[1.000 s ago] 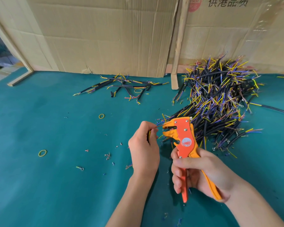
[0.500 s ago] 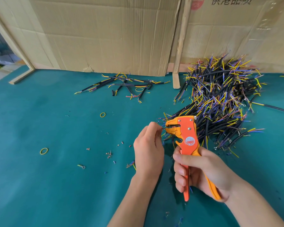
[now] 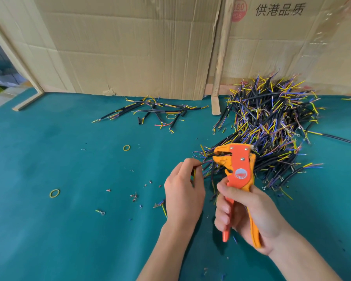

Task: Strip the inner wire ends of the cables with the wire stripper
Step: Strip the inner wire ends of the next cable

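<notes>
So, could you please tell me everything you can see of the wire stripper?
The wire stripper is a hand tool that looks like orange and yellow plastic, with silver rivets and a round red-and-white label on its flat body. Its toothed head points left, toward a thin wire pinched in the left hand; whether the wire is inside the head is unclear. It stands nearly upright above the green table, in front of the large cable pile. The right hand grips its two handles, one orange, one yellow.
</notes>
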Action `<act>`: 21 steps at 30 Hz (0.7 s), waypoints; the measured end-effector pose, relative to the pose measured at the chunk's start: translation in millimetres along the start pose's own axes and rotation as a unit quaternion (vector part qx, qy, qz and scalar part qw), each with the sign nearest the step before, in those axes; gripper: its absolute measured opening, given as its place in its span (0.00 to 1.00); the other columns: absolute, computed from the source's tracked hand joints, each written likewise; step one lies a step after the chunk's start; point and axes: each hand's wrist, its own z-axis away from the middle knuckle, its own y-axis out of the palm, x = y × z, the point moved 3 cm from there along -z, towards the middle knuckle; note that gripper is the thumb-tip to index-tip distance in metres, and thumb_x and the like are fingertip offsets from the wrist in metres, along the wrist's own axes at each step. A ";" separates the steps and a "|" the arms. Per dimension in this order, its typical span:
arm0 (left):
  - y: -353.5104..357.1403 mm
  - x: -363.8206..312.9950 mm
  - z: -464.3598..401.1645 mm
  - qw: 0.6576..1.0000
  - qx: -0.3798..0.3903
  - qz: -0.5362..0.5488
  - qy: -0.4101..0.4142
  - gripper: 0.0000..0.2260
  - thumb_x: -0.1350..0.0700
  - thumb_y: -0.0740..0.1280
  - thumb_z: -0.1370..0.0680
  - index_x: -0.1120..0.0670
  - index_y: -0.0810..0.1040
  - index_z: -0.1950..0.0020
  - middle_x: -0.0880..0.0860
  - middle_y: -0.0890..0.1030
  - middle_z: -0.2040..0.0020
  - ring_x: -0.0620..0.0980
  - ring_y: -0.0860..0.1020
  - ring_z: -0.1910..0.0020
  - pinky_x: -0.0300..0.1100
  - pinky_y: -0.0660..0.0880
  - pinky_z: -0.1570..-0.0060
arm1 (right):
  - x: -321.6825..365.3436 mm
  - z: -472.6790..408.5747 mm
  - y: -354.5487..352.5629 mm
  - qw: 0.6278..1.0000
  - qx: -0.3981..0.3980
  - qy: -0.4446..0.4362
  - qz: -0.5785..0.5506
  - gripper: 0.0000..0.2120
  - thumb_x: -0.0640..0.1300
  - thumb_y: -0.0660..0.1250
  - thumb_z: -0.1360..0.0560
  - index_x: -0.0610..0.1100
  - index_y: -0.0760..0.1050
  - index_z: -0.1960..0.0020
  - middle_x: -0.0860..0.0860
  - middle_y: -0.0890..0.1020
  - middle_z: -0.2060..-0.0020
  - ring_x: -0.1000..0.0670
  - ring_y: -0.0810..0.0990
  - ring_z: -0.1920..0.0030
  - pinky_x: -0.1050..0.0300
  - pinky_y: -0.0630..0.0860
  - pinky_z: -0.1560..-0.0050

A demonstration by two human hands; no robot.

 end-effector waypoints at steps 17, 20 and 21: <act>30.0 37.4 -164.6 0.923 0.157 -0.257 -0.240 0.14 0.53 0.64 0.22 0.56 0.74 0.38 0.59 0.78 0.38 0.63 0.76 0.38 0.50 0.73 0.47 | 16.8 -0.1 -9.2 0.988 0.066 -0.058 -0.128 0.18 0.38 0.79 0.38 0.40 0.77 0.51 0.39 0.74 0.61 0.38 0.78 0.61 0.42 0.81 0.56; 33.3 69.4 -156.3 0.900 0.203 -0.318 -0.219 0.17 0.50 0.66 0.22 0.58 0.72 0.38 0.60 0.77 0.38 0.64 0.77 0.39 0.52 0.74 0.47 | 11.8 -0.2 -3.6 0.991 0.074 -0.034 -0.111 0.17 0.37 0.77 0.37 0.39 0.77 0.51 0.38 0.75 0.61 0.37 0.78 0.61 0.41 0.80 0.57; 35.5 73.9 -155.8 0.902 0.202 -0.325 -0.201 0.14 0.52 0.65 0.22 0.58 0.73 0.40 0.60 0.78 0.40 0.64 0.77 0.41 0.51 0.73 0.51 | 10.4 -0.3 -2.2 0.991 0.079 -0.027 -0.104 0.17 0.36 0.77 0.37 0.39 0.76 0.51 0.38 0.74 0.61 0.36 0.78 0.61 0.40 0.80 0.57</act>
